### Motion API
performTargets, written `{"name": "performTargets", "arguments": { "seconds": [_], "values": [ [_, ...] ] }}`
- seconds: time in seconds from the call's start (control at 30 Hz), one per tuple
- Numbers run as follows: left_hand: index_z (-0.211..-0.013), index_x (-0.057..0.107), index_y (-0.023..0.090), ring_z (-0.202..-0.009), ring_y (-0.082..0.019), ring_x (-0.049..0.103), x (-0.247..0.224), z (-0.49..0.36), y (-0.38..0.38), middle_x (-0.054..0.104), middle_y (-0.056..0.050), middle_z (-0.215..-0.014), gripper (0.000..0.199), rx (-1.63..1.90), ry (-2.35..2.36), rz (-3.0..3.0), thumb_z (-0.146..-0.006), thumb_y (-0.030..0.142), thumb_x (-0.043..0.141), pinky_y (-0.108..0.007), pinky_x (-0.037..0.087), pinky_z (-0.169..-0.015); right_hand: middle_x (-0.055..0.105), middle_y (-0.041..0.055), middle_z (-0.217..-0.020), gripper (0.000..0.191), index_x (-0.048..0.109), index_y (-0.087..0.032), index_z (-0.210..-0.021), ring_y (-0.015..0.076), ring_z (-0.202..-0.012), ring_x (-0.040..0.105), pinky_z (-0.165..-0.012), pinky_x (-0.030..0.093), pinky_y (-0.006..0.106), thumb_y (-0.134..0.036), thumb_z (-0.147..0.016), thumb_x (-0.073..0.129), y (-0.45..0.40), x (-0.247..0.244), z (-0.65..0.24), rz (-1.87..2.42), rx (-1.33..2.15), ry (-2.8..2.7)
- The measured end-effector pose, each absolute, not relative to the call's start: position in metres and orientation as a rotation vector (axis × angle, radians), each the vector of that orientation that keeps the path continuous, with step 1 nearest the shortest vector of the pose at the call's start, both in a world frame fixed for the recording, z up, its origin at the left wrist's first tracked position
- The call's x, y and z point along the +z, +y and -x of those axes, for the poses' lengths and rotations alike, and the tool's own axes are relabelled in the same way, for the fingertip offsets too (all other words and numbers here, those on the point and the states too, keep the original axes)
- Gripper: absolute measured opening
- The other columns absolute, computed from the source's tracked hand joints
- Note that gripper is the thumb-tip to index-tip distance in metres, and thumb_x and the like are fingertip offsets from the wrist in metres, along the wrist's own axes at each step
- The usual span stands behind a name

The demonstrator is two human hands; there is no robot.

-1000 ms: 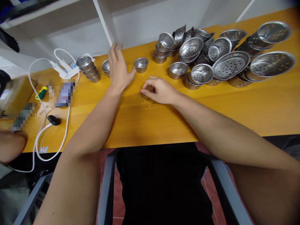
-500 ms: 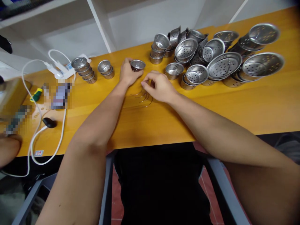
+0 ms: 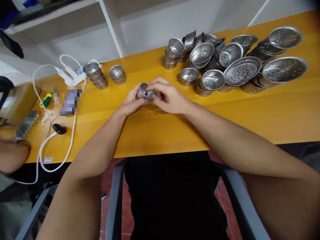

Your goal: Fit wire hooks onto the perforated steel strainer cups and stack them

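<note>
My left hand (image 3: 133, 100) is closed around a small perforated metal cup (image 3: 142, 92), tilted with its mouth toward my right hand. My right hand (image 3: 170, 95) is at the cup's rim, its index finger reaching over the opening and its thumb low by the near side. A thin bright line like a wire shows inside the cup, by these fingertips. What the right fingers pinch is mostly hidden. Below them on the table lie a few thin curved wires (image 3: 159, 112), partly covered by the right hand.
Many perforated metal cups (image 3: 242, 70), stacked and tilted, fill the right back. Two small stacks (image 3: 98, 80) stand at the left. A power strip (image 3: 76, 79) with white cables, a blurred phone (image 3: 71, 101), a green-yellow tool (image 3: 46, 100) and another person's arm (image 3: 13, 156) are further left.
My left hand has lifted the cup from the table and brought it nearer and tilted. My right hand has moved from above the wires to the cup's rim. The view has shifted slightly.
</note>
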State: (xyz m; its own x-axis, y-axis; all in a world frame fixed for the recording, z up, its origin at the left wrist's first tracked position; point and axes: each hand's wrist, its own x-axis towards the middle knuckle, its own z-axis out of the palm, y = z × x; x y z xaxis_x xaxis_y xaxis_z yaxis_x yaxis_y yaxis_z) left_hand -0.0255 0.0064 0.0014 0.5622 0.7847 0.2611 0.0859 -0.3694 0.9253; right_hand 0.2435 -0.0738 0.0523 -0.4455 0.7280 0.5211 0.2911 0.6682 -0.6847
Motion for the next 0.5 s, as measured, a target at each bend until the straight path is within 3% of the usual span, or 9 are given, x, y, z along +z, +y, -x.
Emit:
{"name": "performTargets", "arguments": {
  "seconds": [0.1, 0.23, 0.37, 0.5],
  "values": [
    [-0.14, 0.076, 0.03, -0.124, -0.035, 0.079, 0.002, 0.024, 0.001, 0.078, -0.007, -0.129, 0.082, 0.864, 0.701, -1.804, -0.072, 0.063, 0.108, -0.061, 0.069, -0.121, 0.081, 0.011, -0.131, 0.016, 0.081, -0.024, -0.12, 0.0257, -0.105, 0.072, -0.095, 0.06, 0.042, -0.023, -0.108, 0.07, -0.067, 0.045, -0.246, 0.628, 0.683, -2.125],
    [-0.139, 0.078, 0.025, -0.121, -0.032, 0.078, 0.012, 0.022, -0.004, 0.079, -0.006, -0.127, 0.082, 0.824, 0.732, -1.729, -0.068, 0.051, 0.109, -0.05, 0.067, -0.114, 0.077, 0.0063, -0.114, 0.016, 0.079, -0.021, -0.115, 0.0197, -0.092, 0.064, -0.087, 0.052, 0.035, -0.013, -0.11, 0.065, -0.06, 0.038, -0.248, 0.519, 0.677, -2.149],
    [-0.137, 0.08, 0.024, -0.114, -0.029, 0.078, 0.017, 0.021, -0.006, 0.079, -0.004, -0.121, 0.082, 0.84, 0.72, -1.713, -0.064, 0.045, 0.111, -0.044, 0.066, -0.107, 0.073, 0.0074, -0.12, 0.023, 0.082, -0.021, -0.127, 0.0208, -0.099, 0.065, -0.09, 0.053, 0.035, -0.012, -0.115, 0.064, -0.06, 0.035, -0.248, 0.473, 0.641, -2.174],
    [-0.134, 0.081, 0.024, -0.112, -0.029, 0.078, 0.018, 0.022, -0.006, 0.079, -0.004, -0.119, 0.078, 0.841, 0.718, -1.722, -0.064, 0.042, 0.111, -0.045, 0.067, -0.105, 0.069, 0.0079, -0.126, 0.016, 0.078, -0.021, -0.114, 0.02, -0.1, 0.065, -0.088, 0.052, 0.035, -0.013, -0.116, 0.065, -0.061, 0.033, -0.247, 0.503, 0.636, -2.177]
  ]
}}
